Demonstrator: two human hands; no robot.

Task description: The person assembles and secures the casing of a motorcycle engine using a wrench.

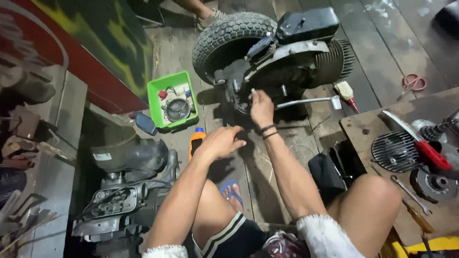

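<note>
Right hand (261,107) pinches a small part against the scooter engine (282,71); left hand (221,141) hovers loosely curled, empty, just below the engine, near an orange bottle (196,140).

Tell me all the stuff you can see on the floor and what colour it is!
engine with wheel: one, black and grey, floor, top middle
kick lever: one, silver, right of engine
green tray: one, holds metal parts, left of engine
orange bottle: one, blue cap, floor
scissors: one, red, right
second engine: one, grey, lower left
finned cover: one, black, wooden board right
right hand: at engine
left hand: hovering, fingers curled
</note>
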